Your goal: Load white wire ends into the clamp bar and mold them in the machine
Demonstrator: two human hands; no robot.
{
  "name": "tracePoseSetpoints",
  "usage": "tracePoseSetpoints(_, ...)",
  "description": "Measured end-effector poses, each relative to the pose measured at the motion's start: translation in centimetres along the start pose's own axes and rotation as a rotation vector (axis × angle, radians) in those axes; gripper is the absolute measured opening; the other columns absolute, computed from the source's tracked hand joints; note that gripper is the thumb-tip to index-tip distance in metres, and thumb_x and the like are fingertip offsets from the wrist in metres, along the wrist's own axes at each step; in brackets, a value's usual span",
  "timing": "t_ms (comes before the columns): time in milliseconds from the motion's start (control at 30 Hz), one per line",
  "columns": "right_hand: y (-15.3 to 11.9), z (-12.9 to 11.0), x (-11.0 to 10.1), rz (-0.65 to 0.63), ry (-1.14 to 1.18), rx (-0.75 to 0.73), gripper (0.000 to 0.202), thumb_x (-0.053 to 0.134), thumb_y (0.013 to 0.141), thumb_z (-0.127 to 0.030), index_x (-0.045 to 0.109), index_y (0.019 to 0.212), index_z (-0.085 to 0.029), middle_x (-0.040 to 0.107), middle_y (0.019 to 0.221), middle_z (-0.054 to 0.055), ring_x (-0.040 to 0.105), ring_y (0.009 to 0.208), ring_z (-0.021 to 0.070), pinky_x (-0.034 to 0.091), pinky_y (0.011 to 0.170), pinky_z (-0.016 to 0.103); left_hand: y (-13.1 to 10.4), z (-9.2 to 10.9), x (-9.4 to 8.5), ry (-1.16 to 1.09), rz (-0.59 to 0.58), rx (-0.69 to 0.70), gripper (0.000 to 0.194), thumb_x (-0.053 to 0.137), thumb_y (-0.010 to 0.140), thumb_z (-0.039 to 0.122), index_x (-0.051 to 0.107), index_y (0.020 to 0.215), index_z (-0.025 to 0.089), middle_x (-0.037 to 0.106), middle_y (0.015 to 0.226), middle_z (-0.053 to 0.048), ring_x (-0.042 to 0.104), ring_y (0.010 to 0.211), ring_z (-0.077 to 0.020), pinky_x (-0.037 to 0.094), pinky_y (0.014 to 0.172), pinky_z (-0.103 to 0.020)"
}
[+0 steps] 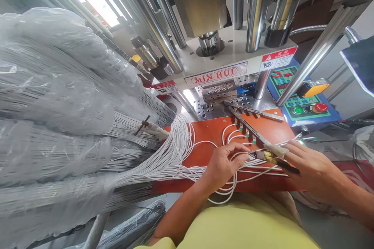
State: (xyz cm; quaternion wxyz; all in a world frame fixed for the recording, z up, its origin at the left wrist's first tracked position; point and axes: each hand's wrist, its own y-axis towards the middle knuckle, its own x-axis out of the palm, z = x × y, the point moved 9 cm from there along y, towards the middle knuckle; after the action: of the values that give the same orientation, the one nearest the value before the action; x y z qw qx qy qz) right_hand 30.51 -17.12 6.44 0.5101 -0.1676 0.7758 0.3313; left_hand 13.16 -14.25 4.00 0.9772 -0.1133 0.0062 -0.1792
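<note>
My left hand (223,163) pinches a white cable (241,153) between thumb and fingertips, over the orange-brown work surface (204,134). My right hand (311,165) is closed round pliers (265,156) with yellow and dark handles and pale wrapping. Their jaws reach close to my left fingertips; whether they bite on the cable I cannot tell. Just beyond my hands lies a metal bar fixture (247,124), with several small green-ended connectors (247,134) along it and white cables trailing from them. A second metal bar (263,113) meets it at an angle.
At left hang large plastic-wrapped cable bundles (52,105), their white ends (175,144) fanning onto the surface. Ahead stands a press (216,70) with steel columns and a metal mould (220,90). A blue control panel (306,101) with a red button (320,107) is at right.
</note>
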Motion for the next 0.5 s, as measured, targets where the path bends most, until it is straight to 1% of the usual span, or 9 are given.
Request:
tracePoseSetpoints(67,0.0,-0.3,-0.3,0.033,-0.01,-0.002,0.025,0.053,0.09,-0.013,0.057,0.114,-0.015,0.061,0.089,0.007,0.054,0.081,0.0186,0.046,0.065,0.03,0.0,-0.1,0.2,0.007,-0.033,-0.019,0.024,0.064,0.085,0.033,0.069,0.099,0.015,0.071,0.087,-0.006,0.063,0.077,-0.0133,0.048,0.072,-0.023)
tracePoseSetpoints(100,0.0,-0.4,-0.4,0.05,-0.013,-0.004,0.027,0.054,0.089,-0.012,0.056,0.116,-0.014,0.061,0.092,0.008,0.055,0.083,0.0191,0.047,0.067,0.03,-0.1,-0.1,0.1,0.009,-0.034,-0.023,0.025,0.063,0.086,0.034,0.07,0.099,0.015,0.071,0.086,-0.006,0.062,0.073,-0.0123,0.048,0.069,-0.022)
tracePoseSetpoints(200,0.0,-0.8,-0.7,0.093,-0.023,-0.012,0.035,0.056,0.088,-0.012,0.054,0.123,-0.013,0.063,0.095,0.01,0.057,0.087,0.021,0.048,0.068,0.031,-0.2,0.1,0.2,0.045,-0.02,-0.005,0.025,0.06,0.088,0.035,0.072,0.095,0.014,0.072,0.081,-0.005,0.053,0.059,-0.0085,0.044,0.058,-0.019)
tracePoseSetpoints(267,-0.1,-1.0,-0.7,0.121,-0.013,0.0,0.037,0.056,0.088,-0.013,0.054,0.125,-0.015,0.064,0.095,0.009,0.059,0.086,0.0213,0.048,0.067,0.031,-0.4,0.5,0.1,0.079,0.026,0.046,0.025,0.059,0.09,0.035,0.072,0.093,0.014,0.072,0.077,-0.005,0.052,0.057,-0.0083,0.042,0.056,-0.019)
tracePoseSetpoints(300,-0.1,-1.0,-0.5,0.129,0.011,0.021,0.038,0.055,0.089,-0.014,0.053,0.126,-0.016,0.065,0.095,0.009,0.06,0.086,0.0208,0.049,0.067,0.031,-0.6,0.8,-0.1,0.104,0.07,0.085,0.024,0.059,0.09,0.034,0.072,0.093,0.014,0.071,0.076,-0.004,0.053,0.058,-0.0088,0.043,0.056,-0.019)
tracePoseSetpoints(400,-0.2,-0.7,0.0,0.14,0.166,0.152,0.037,0.054,0.091,-0.02,0.055,0.128,-0.024,0.067,0.097,0.005,0.062,0.081,0.0172,0.05,0.067,0.028,-1.5,2.0,-0.6,0.204,0.203,0.244,0.02,0.06,0.09,0.03,0.072,0.094,0.015,0.07,0.072,-0.003,0.058,0.061,-0.0106,0.046,0.06,-0.02)
tracePoseSetpoints(500,-0.2,-0.5,1.4,0.061,0.469,0.331,0.032,0.057,0.09,-0.029,0.061,0.122,-0.027,0.07,0.092,0.0,0.062,0.069,0.0134,0.051,0.06,0.022,-2.3,2.9,-0.8,0.325,0.259,0.379,0.016,0.059,0.09,0.025,0.072,0.097,0.018,0.071,0.075,-0.003,0.061,0.065,-0.0122,0.049,0.065,-0.023)
